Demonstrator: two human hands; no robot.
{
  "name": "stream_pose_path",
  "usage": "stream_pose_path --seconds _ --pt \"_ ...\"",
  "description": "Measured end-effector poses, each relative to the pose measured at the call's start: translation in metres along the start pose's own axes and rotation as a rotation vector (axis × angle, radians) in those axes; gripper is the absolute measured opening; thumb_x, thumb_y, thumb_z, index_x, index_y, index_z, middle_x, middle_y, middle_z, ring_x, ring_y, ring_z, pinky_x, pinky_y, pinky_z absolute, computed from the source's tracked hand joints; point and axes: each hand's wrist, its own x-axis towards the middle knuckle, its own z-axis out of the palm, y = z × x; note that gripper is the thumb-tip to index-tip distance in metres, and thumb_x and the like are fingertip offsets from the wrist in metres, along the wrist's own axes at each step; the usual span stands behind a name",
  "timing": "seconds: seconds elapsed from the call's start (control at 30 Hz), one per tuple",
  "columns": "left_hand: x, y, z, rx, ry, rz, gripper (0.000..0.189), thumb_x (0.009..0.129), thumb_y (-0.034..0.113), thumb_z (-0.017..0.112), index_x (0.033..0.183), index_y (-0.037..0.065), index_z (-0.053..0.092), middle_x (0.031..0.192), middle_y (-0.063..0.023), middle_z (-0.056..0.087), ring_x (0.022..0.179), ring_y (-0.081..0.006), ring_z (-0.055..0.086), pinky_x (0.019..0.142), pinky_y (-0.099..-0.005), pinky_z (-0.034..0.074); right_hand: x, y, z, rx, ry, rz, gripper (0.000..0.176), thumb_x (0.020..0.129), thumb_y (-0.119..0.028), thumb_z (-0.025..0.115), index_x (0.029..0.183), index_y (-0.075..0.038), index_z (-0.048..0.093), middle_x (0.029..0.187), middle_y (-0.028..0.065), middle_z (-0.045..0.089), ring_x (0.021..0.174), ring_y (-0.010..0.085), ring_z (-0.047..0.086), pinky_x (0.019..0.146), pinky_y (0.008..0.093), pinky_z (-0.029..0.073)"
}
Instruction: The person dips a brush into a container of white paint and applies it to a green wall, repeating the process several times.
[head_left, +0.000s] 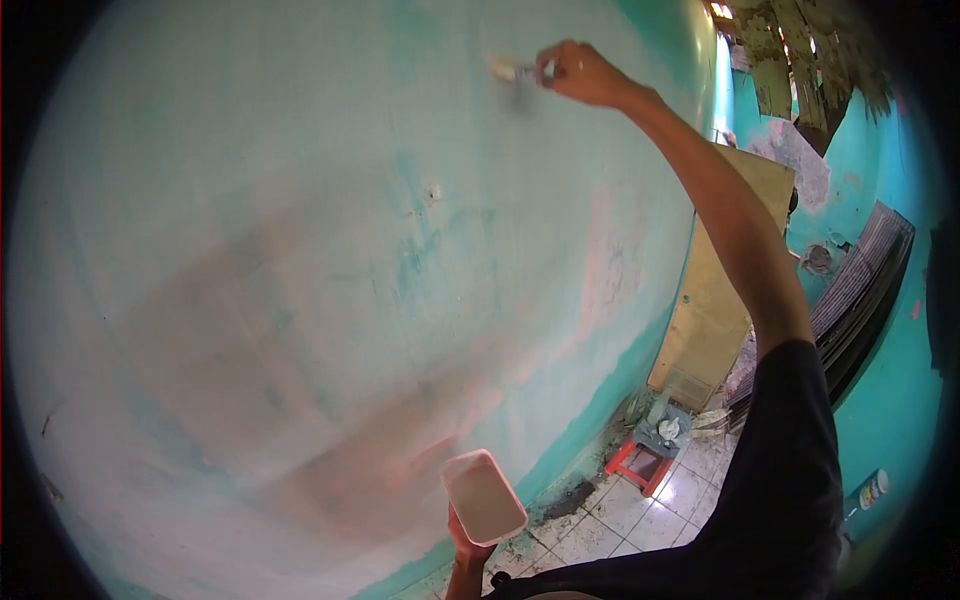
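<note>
High on the wall, my right hand (pixel 580 73) is closed around the handle of a paintbrush (pixel 510 70). Its pale bristles point left, right at the wall surface, with a shadow just below. The wall (pixel 300 250) carries a thin whitish coat over turquoise, with pinkish patches and a small chipped spot near the middle. Low in the view, my left hand (pixel 468 535) grips a pale rectangular tub (pixel 485 498) from below and the side. A greyish-white layer shows inside the tub, which is tilted toward the camera.
A red and grey step stool (pixel 650 450) stands on the dirty tiled floor (pixel 620 515) near the wall's foot. Behind it leans a tan board (pixel 710 290). Corrugated sheets (pixel 860 275) lean at the right, and a white can (pixel 873 488) sits at lower right.
</note>
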Motion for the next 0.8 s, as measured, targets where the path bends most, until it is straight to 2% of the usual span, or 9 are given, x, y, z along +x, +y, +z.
stream_pose_path --seconds 0.13,0.17,0.3,0.37,0.47,0.53,0.6,0.67,0.8 --pt "-0.007 0.006 0.011 -0.073 -0.033 -0.075 0.045 0.105 0.042 0.038 0.131 0.009 0.055 0.116 -0.0085 0.065 0.105 -0.0258 0.064 0.092 -0.0444 0.053 -0.043 -0.027 -0.005 0.030 -0.718 0.108 0.020 0.085 -0.016 0.067 0.097 -0.004 0.076 0.061 0.0066 0.060 0.054 0.0150 0.053 0.053 0.0326 0.044" --pt "-0.006 0.006 0.012 -0.074 -0.025 -0.075 0.045 0.105 0.042 0.037 0.131 0.009 0.055 0.116 -0.0085 0.065 0.105 -0.0258 0.064 0.092 -0.0443 0.053 -0.036 -0.021 -0.009 0.029 -0.715 0.109 0.020 0.085 -0.016 0.067 0.097 -0.004 0.076 0.061 0.0066 0.060 0.054 0.0150 0.053 0.053 0.0326 0.044" --pt "-0.004 0.004 0.013 -0.032 -0.030 -0.059 0.046 0.106 0.043 0.037 0.130 0.009 0.055 0.116 -0.0086 0.065 0.105 -0.0258 0.064 0.091 -0.0444 0.053 0.040 0.009 -0.056 0.082 -0.230 0.073 0.024 0.080 -0.022 0.070 0.100 -0.010 0.077 0.071 0.0041 0.065 0.056 0.0114 0.054 0.048 0.0287 0.044" --pt "-0.015 0.003 0.019 0.060 -0.009 -0.022 0.046 0.105 0.043 0.037 0.130 0.009 0.055 0.116 -0.0085 0.065 0.105 -0.0259 0.064 0.091 -0.0446 0.054 0.075 0.024 -0.078 -0.199 0.190 0.082 0.023 0.085 -0.019 0.067 0.101 -0.005 0.076 0.086 0.0128 0.074 0.071 0.0203 0.068 0.068 0.0350 0.055" --pt "-0.013 -0.003 -0.004 0.332 0.016 0.111 0.047 0.105 0.043 0.038 0.131 0.009 0.055 0.117 -0.0084 0.065 0.106 -0.0264 0.064 0.092 -0.0451 0.054 0.093 0.035 -0.079 0.119 0.247 0.171 0.024 0.085 -0.022 0.067 0.101 -0.006 0.076 0.088 0.0131 0.074 0.076 0.0222 0.069 0.070 0.0375 0.055" --pt "-0.011 -0.002 -0.024 0.519 0.048 0.200 0.047 0.105 0.044 0.038 0.131 0.009 0.055 0.117 -0.0083 0.065 0.107 -0.0269 0.063 0.092 -0.0455 0.053 0.084 0.040 -0.048 0.048 0.179 0.179 0.025 0.087 -0.024 0.068 0.102 -0.005 0.076 0.089 0.0134 0.074 0.079 0.0221 0.069 0.071 0.0386 0.055" --pt "-0.010 -0.004 -0.028 0.079 0.011 -0.012 0.049 0.104 0.046 0.038 0.133 0.010 0.055 0.120 -0.0080 0.065 0.109 -0.0277 0.063 0.095 -0.0466 0.052 0.057 0.043 -0.004 -0.019 0.331 -0.077 0.023 0.082 -0.022 0.069 0.098 -0.007 0.074 0.084 0.0164 0.071 0.070 0.0298 0.068 0.064 0.0402 0.053" --pt "-0.015 -0.004 -0.002 -0.002 0.037 -0.077 0.049 0.104 0.047 0.038 0.132 0.010 0.055 0.120 -0.0079 0.065 0.109 -0.0277 0.063 0.095 -0.0467 0.052 0.017 0.043 0.035 0.000 0.310 -0.189 0.015 0.084 -0.016 0.068 0.093 -0.004 0.069 0.066 0.0143 0.064 0.055 0.0239 0.059 0.056 0.0378 0.047" --pt "-0.014 0.009 0.010 -0.061 0.058 -0.172 0.050 0.104 0.049 0.039 0.131 0.010 0.056 0.119 -0.0079 0.065 0.109 -0.0274 0.063 0.096 -0.0467 0.051 -0.082 0.004 0.047 0.058 -0.413 -0.165 0.017 0.081 -0.014 0.070 0.094 -0.004 0.074 0.069 0.0176 0.067 0.067 0.0290 0.066 0.067 0.0389 0.053"
